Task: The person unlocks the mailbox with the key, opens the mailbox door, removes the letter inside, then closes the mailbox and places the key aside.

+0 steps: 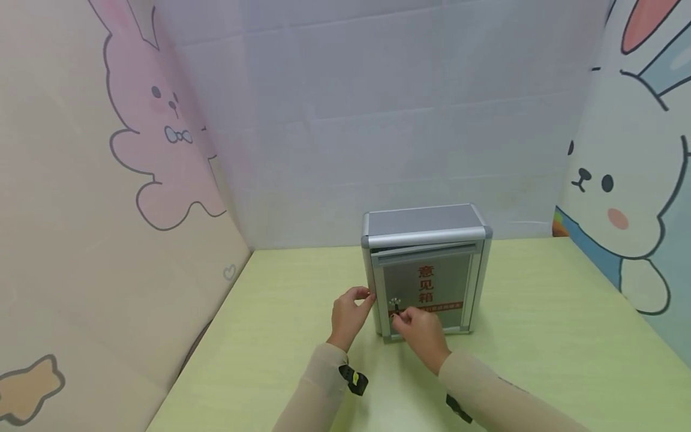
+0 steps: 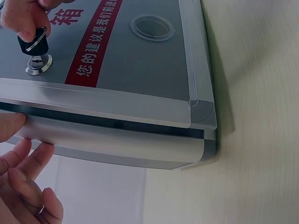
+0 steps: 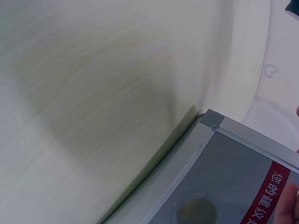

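A grey metal suggestion box [image 1: 426, 219] with red lettering stands upright on the table. Its front door [image 1: 453, 279] sits slightly ajar, with a dark gap along the lock side in the left wrist view. My right hand [image 1: 423, 333] pinches the black head of a key [image 2: 33, 45], which carries a metal ring, at the round silver lock [image 2: 39, 64]. On the box's left side, my left hand [image 1: 348, 315] holds the silver frame edge [image 2: 117, 140], thumb and fingertips on either side of it. Only fingertips of the right hand show in the right wrist view.
The pale wood-look table [image 1: 550, 336] extends around the box. A white cloth wall [image 1: 388, 132] stands behind it, with cartoon-printed walls at left and right. Black straps [image 1: 353, 380] circle both wrists over the sleeves.
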Action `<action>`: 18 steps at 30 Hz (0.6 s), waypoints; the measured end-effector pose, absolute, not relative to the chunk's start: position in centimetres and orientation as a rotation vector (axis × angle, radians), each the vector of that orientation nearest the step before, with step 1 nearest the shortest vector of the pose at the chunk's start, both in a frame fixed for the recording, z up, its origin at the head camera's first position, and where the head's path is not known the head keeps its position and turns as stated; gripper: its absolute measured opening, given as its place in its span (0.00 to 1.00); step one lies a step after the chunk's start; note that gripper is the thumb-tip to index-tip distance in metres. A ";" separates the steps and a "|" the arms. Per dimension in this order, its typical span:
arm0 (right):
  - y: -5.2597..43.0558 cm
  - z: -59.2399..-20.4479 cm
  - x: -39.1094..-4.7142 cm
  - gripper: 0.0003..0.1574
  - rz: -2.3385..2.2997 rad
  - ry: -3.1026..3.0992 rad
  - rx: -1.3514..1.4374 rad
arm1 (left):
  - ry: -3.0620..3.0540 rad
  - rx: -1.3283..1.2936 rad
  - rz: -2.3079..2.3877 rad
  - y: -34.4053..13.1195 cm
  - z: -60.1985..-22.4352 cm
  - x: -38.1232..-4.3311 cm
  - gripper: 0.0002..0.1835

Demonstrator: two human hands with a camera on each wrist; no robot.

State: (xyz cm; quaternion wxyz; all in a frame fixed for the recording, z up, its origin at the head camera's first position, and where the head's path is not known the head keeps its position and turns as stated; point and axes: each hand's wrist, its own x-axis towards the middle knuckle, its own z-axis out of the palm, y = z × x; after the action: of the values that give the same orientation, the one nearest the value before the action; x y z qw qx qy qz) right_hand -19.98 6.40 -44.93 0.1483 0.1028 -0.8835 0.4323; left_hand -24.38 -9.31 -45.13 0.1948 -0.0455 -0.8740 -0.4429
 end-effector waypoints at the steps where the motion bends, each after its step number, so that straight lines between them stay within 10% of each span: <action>1: 6.4 -44.9 -20.0 0.10 1.240 -2.545 0.298 | -2.449 -0.123 -1.243 -9.3 -45.2 -24.4 0.09; 18: 6.7 -44.8 -19.7 0.09 1.223 -2.457 0.332 | -2.435 -0.136 -1.275 -9.1 -44.9 -24.2 0.08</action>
State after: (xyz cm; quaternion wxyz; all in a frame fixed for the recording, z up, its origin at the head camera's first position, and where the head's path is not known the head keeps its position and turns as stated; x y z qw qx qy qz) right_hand -19.69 6.65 -44.84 0.1874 0.1181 -0.8730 0.4346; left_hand -24.17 -9.06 -44.87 0.1937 -0.0484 -0.8680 -0.4547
